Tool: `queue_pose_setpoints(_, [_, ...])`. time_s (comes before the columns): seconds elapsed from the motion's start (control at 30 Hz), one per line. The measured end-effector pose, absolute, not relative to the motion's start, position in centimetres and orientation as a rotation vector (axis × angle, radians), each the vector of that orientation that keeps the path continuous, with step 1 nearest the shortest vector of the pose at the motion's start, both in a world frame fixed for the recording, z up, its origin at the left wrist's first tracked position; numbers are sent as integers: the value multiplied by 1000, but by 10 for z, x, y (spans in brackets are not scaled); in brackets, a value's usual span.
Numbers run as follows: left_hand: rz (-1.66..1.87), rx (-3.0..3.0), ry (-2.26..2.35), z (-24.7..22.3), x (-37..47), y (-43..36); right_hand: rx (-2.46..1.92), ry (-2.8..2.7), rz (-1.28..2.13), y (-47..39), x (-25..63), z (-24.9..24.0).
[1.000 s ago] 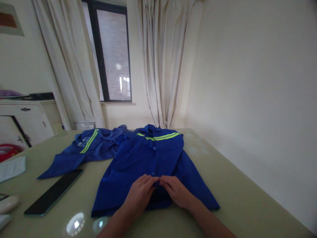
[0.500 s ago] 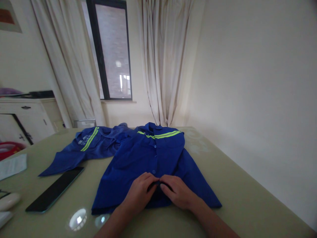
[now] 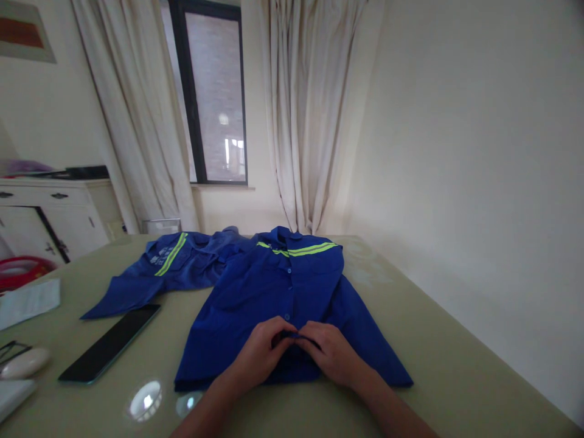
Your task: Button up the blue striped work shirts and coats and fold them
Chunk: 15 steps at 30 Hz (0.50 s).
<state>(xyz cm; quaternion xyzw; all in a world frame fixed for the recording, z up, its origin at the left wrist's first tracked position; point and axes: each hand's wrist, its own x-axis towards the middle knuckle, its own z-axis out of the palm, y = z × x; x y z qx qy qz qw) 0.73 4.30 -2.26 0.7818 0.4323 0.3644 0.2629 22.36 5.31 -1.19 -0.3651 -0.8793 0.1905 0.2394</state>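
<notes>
A dark blue work jacket [image 3: 264, 304] with yellow-green reflective stripes lies front up on the table, collar toward the window. Its front edges meet along a row of buttons. Near the hem, my left hand [image 3: 262, 353] pinches the front edge between thumb and fingers. My right hand [image 3: 331, 353] pinches the same spot from the other side, its fingertips touching those of the left. The small bit of cloth or button between the fingertips is hidden. Behind and to the left lies a second blue garment [image 3: 182, 267] with a similar stripe and white lettering, partly under the jacket.
On the left of the glossy greenish table [image 3: 438, 353] lie a dark flat tablet-like slab [image 3: 109, 347], a paper sheet [image 3: 30, 303], a pale mouse-shaped object [image 3: 26, 363] and a red round item [image 3: 22, 271]. A wall [image 3: 479, 182] borders the right side.
The view has shifted slightly, so everything sits a little farther right. Both hands stay pinched at the same place on the jacket front, the fingers shifting only slightly.
</notes>
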Motion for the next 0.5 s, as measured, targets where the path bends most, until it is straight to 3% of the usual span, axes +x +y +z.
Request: queue_pose_setpoints(0.5, [821, 2350, 1255, -24, 5, 45, -1056, -2354, 446, 52, 221, -14])
